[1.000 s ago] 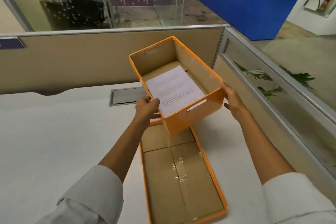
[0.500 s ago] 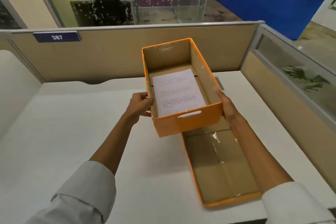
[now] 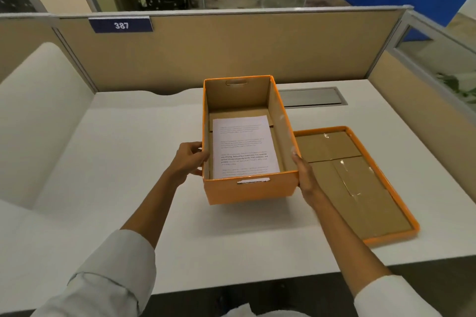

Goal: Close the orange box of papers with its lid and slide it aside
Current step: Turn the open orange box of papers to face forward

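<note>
Both hands held the orange box (image 3: 251, 192) by its long sides: the left hand (image 3: 189, 159) was curled against the left wall with its fingers (image 3: 198, 146) closed around the wall's edge, and the right hand (image 3: 305, 175) lay flat and stretched along the right wall near the front corner. The box stood open on top, in the middle of the white desk (image 3: 116, 162); I cannot tell if its bottom touched the desk or was a little lifted.

Behind the desk stood a beige partition (image 3: 244, 46), which carried a blue plate (image 3: 120, 25) with the number 387. The lid (image 3: 386, 183) lay upside down on the desk just to the right of the box, with its brown inside facing up; the right forearm crossed over its near left corner. A grey metal cable flap (image 3: 313, 96) was set into the desk behind the box, to the right of its far corner. Inside the box lay a printed white sheet of paper (image 3: 244, 147), flat on the bottom and close to the front wall. That wall had a handle slot (image 3: 253, 180).
</note>
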